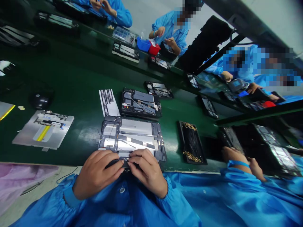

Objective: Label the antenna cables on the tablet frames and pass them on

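An opened tablet chassis (132, 135) with silver shielding and black strips lies on the green belt right in front of me. My left hand (97, 171) and my right hand (148, 171) rest at its near edge, fingers curled and pinched together on a small dark part (120, 164) between them. What that part is I cannot make out. Both wrists are in blue sleeves.
A second opened tablet (140, 104) and a sheet of black strips (108, 101) lie behind. A silver back cover (44, 129) sits left, a black tray (191, 142) with gold parts right. A neighbour's hand (236, 157) rests at right; other workers sit across the belt.
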`<state>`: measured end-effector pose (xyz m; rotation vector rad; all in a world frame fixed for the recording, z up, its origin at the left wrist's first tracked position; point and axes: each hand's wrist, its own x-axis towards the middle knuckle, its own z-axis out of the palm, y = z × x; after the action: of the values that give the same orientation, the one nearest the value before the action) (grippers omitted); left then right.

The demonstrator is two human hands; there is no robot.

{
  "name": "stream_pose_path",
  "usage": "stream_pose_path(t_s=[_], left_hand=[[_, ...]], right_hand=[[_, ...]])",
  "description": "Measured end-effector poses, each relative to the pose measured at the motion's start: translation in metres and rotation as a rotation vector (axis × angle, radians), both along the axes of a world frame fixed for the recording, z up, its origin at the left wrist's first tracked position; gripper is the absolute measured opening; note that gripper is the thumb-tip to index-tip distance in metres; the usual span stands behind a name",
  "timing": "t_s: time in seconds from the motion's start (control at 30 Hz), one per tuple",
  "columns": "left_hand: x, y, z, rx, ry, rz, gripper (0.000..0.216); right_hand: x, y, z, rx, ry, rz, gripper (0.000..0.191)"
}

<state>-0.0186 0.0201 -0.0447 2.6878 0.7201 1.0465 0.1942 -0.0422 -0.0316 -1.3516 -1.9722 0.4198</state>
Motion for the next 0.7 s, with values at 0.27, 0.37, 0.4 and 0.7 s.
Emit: stream_pose_path(t_s=[0.27,0.37,0.4,0.7], left_hand=[[0.0,0.001,0.002,0.033,0.023,0.014,0.01],[0.0,0.003,0.0,0.044,0.02,0.0,0.01],[-0.001,0.003,-0.001,0.05,0.013,-0.009,0.009],[0.008,0.0,0.008,-0.252,0.022,0.072,0.007]], right_hand=[[0.001,-0.003,-0.005,0.053,-0.072,-0.002,0.014],[0.002,-0.004,-0.005,0.126,-0.203,0.004,0.016],[0.003,-0.005,-0.005,0.161,-0.249,0.016,0.017],[0.012,-0.004,-0.011,0.334,-0.275,0.093,0.029]])
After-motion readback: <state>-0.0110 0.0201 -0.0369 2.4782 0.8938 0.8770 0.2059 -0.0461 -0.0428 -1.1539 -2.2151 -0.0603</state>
